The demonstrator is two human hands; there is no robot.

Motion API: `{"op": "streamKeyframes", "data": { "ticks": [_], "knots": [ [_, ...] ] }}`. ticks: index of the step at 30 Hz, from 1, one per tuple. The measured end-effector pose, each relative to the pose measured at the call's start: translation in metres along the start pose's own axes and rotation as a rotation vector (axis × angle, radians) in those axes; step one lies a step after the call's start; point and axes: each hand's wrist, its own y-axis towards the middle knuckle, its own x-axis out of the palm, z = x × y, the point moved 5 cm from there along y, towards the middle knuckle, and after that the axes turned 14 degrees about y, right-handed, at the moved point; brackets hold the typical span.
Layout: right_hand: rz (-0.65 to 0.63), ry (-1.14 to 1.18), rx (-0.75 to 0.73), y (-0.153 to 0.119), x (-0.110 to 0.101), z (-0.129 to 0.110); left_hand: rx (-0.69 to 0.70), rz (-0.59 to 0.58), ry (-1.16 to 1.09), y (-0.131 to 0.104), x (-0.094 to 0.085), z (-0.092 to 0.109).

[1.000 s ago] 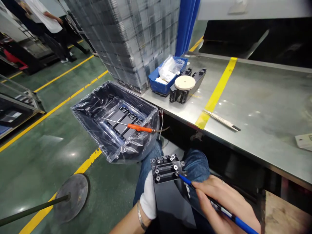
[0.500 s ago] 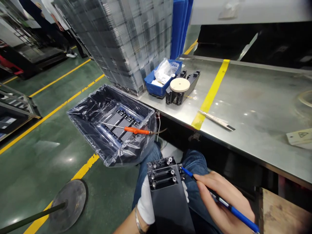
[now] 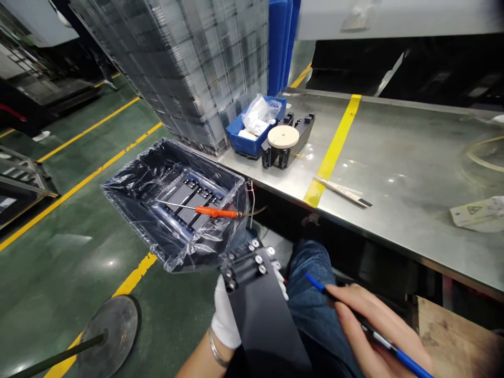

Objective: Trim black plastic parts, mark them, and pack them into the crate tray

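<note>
My left hand (image 3: 225, 317), in a white glove with a bracelet at the wrist, grips a long dark-grey plastic part (image 3: 265, 320) from beneath. The part is tilted, and its far end has ribs and several round bosses with shiny rims. My bare right hand (image 3: 368, 320) pinches a slim blue pen-like tool (image 3: 405, 359) with a black middle. The tool's blue tip stands apart from the part, to its right, over my leg. What kind of tool it is I cannot make out.
Left of my knees, a plastic-lined black bin (image 3: 157, 236) holds similar parts, with an orange-handled tool (image 3: 216, 211) across it. On the metal bench (image 3: 409, 178) are a blue box (image 3: 240, 143), a cream disc (image 3: 283, 136) on dark parts and a pale brush-like strip (image 3: 344, 192). Stacked crates (image 3: 205, 68) rise behind.
The plastic part has tilted and shifted left in my left hand. My right hand has drawn the blue tool away from the part, to the right. A person in the background has moved.
</note>
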Motion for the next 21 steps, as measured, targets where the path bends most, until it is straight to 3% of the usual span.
{"op": "streamKeyframes", "data": {
  "ticks": [5, 7, 10, 16, 21],
  "knots": [
    [-0.026, 0.038, 0.017, 0.009, -0.006, 0.004, 0.398, 0.278, -0.073, 0.000, -0.005, 0.080],
    [-0.061, 0.081, -0.006, 0.014, 0.001, 0.000, 0.481, 0.365, -0.033, -0.003, -0.007, 0.098],
    [-0.099, 0.159, -0.084, 0.019, 0.016, -0.010, 0.535, 0.461, 0.009, -0.007, -0.012, 0.105],
    [-0.109, 0.210, -0.174, 0.024, 0.028, -0.015, 0.482, 0.294, 0.017, -0.005, -0.010, 0.101],
    [-0.148, 0.222, -0.141, 0.023, 0.021, -0.019, 0.565, 0.488, -0.078, -0.006, -0.013, 0.111]
  ]
}}
